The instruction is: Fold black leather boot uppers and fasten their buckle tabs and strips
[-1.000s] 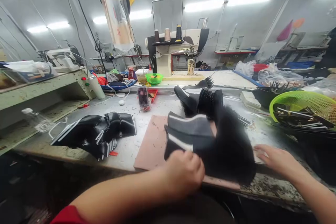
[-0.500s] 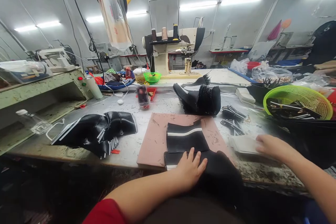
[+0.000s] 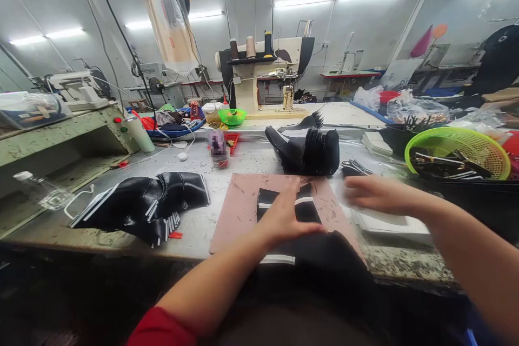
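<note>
i see one white-striped black leather-like panel (image 3: 310,213) on the flat pink board (image 3: 232,216); probably light, soft, best taken by its edge. left hand (image 3: 280,217) opens its fingers over it; blurred right hand (image 3: 377,193), i cannot tell.

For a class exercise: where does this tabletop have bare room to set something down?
Bare patches: between the glossy black pieces and pink board; between the clear jar and black stack. Crowded: right of the board, with the white stack, right hand and yellow-green basket.
</note>
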The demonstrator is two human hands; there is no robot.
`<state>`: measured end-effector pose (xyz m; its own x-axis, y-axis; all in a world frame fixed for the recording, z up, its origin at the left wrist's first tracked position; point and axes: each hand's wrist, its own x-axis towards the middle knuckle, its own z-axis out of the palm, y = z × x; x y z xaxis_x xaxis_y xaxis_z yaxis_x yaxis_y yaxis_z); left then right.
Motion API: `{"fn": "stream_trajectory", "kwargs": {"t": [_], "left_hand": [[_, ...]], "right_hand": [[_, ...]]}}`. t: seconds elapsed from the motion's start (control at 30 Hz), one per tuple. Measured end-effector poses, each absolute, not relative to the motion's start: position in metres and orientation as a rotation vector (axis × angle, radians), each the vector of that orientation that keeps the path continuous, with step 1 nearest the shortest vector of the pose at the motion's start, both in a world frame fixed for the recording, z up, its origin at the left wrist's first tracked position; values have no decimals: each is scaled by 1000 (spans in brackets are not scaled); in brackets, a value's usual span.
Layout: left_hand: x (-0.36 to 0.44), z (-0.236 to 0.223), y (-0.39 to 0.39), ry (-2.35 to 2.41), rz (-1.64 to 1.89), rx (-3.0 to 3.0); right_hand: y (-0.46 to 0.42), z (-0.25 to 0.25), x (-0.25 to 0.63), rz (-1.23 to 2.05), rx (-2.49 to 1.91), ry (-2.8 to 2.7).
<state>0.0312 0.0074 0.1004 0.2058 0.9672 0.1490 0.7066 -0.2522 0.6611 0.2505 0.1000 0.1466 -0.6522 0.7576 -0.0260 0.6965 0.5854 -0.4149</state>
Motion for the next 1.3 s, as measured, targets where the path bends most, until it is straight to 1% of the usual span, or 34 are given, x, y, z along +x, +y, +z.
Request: {"fn": "stream_trajectory", "kwargs": {"t": [0.07,0.1,0.17,0.23,0.3,0.4,0.43,0.5,0.63,0.87,1.07,1.2,1.3], "left_hand": [[28,115,22,1578,894,1997],[24,120,28,1549,882,2006],[14,124,37,1431,724,1961],[4,117,41,1329,531,1821],[-2,100,41,1310,433,1684],[0,67,39,1375,375,1597],[3,57,39,1406,358,1571],[8,42,40,1466,338,1535],[10,33,42,1540,331,1514],[7,32,28,1552,384,1556],[2,24,38,1456,483,1472],[-2,26,40,1481,625,1243],[-2,28,38,1466,673,1203]], "right_hand": [[103,157,216,746,-885,-2886],[104,159,200,798,-734,-2964],[108,155,176,887,-523,-3022],[109,140,164,1042,-444,-3003],[107,115,162,1302,-503,-2935],[100,71,169,1717,-849,-2706],[97,58,172,1799,-980,-2594],[94,39,177,1855,-1154,-2377],[98,24,193,1821,-1212,-2268],[87,25,243,1752,-1167,-2289],[79,26,244,1535,-1493,-2186],[79,32,240,1270,-1533,-2414],[78,37,238,1083,-1512,-2565]]}}
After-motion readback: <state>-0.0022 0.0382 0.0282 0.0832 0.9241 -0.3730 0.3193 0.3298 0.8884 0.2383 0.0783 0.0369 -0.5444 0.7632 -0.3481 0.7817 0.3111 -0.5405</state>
